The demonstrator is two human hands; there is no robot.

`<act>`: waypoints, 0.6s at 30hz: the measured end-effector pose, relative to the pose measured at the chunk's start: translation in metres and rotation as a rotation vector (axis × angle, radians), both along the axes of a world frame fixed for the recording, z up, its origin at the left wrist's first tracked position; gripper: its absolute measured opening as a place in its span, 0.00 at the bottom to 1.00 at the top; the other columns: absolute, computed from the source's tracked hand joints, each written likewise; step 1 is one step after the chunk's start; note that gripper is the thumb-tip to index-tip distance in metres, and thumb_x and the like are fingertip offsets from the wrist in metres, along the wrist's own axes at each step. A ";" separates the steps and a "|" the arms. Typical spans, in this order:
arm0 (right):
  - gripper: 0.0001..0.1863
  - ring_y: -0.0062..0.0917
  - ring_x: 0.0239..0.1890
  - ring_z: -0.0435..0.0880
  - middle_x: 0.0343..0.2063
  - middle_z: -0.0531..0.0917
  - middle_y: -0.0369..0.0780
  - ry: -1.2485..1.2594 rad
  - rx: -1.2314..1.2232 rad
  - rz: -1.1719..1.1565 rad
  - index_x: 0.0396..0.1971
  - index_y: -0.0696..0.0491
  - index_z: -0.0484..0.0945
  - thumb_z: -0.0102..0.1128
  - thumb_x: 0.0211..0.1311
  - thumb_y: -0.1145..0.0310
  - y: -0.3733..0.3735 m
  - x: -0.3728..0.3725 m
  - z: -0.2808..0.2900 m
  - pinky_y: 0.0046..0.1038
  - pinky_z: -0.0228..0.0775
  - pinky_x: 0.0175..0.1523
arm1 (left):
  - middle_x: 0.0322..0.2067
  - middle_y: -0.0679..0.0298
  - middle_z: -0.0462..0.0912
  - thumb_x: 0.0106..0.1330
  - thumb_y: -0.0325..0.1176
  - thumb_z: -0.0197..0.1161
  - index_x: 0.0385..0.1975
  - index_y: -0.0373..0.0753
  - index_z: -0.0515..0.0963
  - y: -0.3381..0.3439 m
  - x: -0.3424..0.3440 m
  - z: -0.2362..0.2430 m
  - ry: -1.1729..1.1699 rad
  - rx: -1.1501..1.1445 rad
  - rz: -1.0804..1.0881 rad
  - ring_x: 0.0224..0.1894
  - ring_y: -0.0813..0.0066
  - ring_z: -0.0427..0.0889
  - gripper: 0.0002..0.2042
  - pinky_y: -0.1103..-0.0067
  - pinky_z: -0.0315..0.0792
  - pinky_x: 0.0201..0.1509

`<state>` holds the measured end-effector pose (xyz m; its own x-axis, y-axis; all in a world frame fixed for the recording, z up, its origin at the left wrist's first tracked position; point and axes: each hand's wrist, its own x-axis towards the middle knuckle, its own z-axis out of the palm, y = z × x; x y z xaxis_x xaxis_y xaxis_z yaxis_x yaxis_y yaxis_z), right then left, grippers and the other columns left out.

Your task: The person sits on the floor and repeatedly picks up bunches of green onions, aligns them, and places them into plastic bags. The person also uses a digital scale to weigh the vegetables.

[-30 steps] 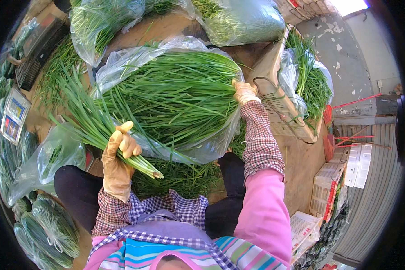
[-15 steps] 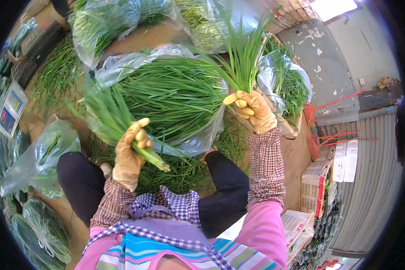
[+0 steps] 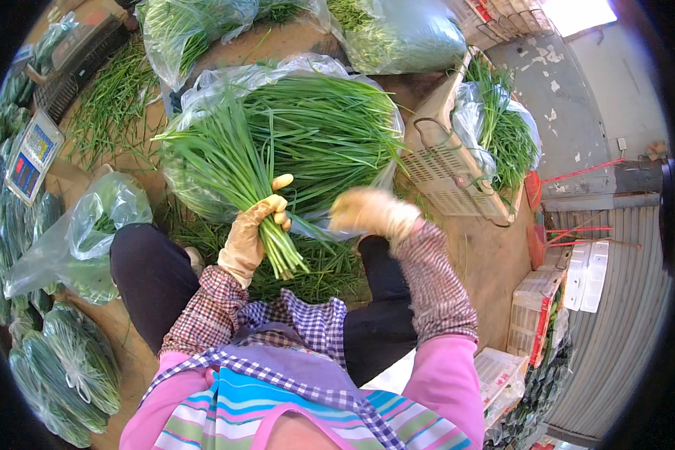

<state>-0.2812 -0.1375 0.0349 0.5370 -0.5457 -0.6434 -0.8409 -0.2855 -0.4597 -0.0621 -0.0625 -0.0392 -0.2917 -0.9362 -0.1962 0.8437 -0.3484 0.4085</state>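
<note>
**One bunch of long green leaves [image 3: 229, 154] firm in the left hand [image 3: 253, 234]**

The person's gloved left hand is closed around the lower stems of the bunch, thumb standing up on its near-right side. The stem ends [image 3: 289, 266] poke out below the fist toward the lower right, a little uneven, while the leaf tips fan out to the upper left over a bigger heap of the same leaves [image 3: 322, 146], which lies in an opened clear plastic bag [image 3: 307, 67]. The right hand [image 3: 371, 214], also gloved, is over the near-right edge of that bag, apart from the left. It is smeared by blur, so whether its fingers are open or pinching something cannot be told.

To do this well, the left grip should probably sit low on the stems, snug but not crushing, since such leaves look easy to bruise. Adding leaves root end first, with the stem ends level, would likely keep the bunch tidy. Letting the fist open wide risks the stems slipping out of line or dropping onto the loose greens [image 3: 330, 281] below. Small pinches from the heap should tangle less than large ones.
</note>
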 end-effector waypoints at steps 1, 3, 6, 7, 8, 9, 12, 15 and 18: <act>0.21 0.37 0.38 0.79 0.34 0.81 0.47 0.105 -0.217 -0.332 0.38 0.54 0.78 0.59 0.48 0.55 -0.028 -0.025 -0.015 0.33 0.71 0.45 | 0.26 0.70 0.69 0.59 0.35 0.60 0.59 0.30 0.57 -0.001 0.000 0.004 -0.032 -0.026 -0.011 0.28 0.81 0.68 0.31 0.81 0.67 0.36; 0.49 0.42 0.64 0.54 0.64 0.53 0.48 0.338 -0.720 -0.566 0.65 0.46 0.46 0.67 0.43 0.61 -0.070 -0.101 -0.064 0.38 0.56 0.62 | 0.26 0.69 0.68 0.56 0.39 0.63 0.60 0.29 0.55 -0.003 -0.003 -0.001 -0.030 -0.053 -0.030 0.28 0.81 0.68 0.36 0.81 0.66 0.36; 0.61 0.38 0.69 0.40 0.67 0.40 0.41 0.533 -0.524 -0.580 0.66 0.39 0.30 0.71 0.39 0.66 -0.102 -0.084 -0.052 0.48 0.46 0.64 | 0.24 0.69 0.67 0.55 0.40 0.64 0.60 0.30 0.55 -0.004 0.002 -0.001 -0.059 -0.060 -0.013 0.27 0.81 0.68 0.36 0.81 0.66 0.35; 0.62 0.38 0.69 0.39 0.67 0.41 0.40 0.563 -0.519 -0.544 0.66 0.39 0.29 0.71 0.39 0.66 -0.108 -0.092 -0.068 0.47 0.45 0.65 | 0.23 0.69 0.67 0.56 0.38 0.62 0.60 0.30 0.56 -0.005 0.002 0.005 -0.058 -0.065 -0.016 0.26 0.81 0.68 0.34 0.81 0.66 0.35; 0.61 0.40 0.67 0.49 0.65 0.51 0.43 0.586 -0.522 -0.536 0.66 0.39 0.29 0.70 0.41 0.66 -0.111 -0.101 -0.088 0.43 0.50 0.64 | 0.23 0.69 0.67 0.57 0.37 0.61 0.59 0.30 0.56 -0.008 0.001 0.009 -0.090 -0.033 -0.029 0.26 0.81 0.68 0.33 0.81 0.66 0.35; 0.52 0.38 0.61 0.62 0.59 0.64 0.46 0.621 -0.257 -0.587 0.66 0.42 0.39 0.66 0.46 0.66 -0.118 -0.098 -0.078 0.35 0.56 0.62 | 0.22 0.68 0.67 0.58 0.36 0.61 0.59 0.30 0.57 -0.009 0.001 0.012 -0.120 0.000 -0.046 0.26 0.81 0.68 0.31 0.81 0.66 0.35; 0.20 0.33 0.40 0.78 0.35 0.80 0.44 0.302 -0.413 -0.508 0.51 0.49 0.70 0.53 0.57 0.66 -0.111 -0.161 -0.099 0.31 0.67 0.47 | 0.23 0.68 0.68 0.59 0.34 0.60 0.58 0.31 0.60 -0.014 -0.001 0.011 -0.138 0.030 -0.037 0.25 0.81 0.68 0.29 0.81 0.67 0.35; 0.16 0.15 0.15 0.69 0.18 0.77 0.33 -0.207 -0.431 -0.620 0.31 0.57 0.79 0.47 0.62 0.61 -0.104 -0.194 -0.036 0.20 0.59 0.18 | 0.24 0.68 0.68 0.57 0.36 0.62 0.59 0.30 0.58 -0.017 -0.004 0.017 -0.154 -0.023 -0.030 0.26 0.82 0.69 0.31 0.81 0.67 0.35; 0.19 0.11 0.14 0.65 0.18 0.75 0.33 -0.732 -0.311 -0.972 0.32 0.57 0.78 0.48 0.63 0.55 -0.057 -0.152 0.041 0.15 0.54 0.16 | 0.24 0.69 0.68 0.57 0.36 0.62 0.59 0.30 0.58 -0.013 -0.006 0.011 -0.069 -0.064 -0.008 0.26 0.82 0.69 0.32 0.81 0.68 0.36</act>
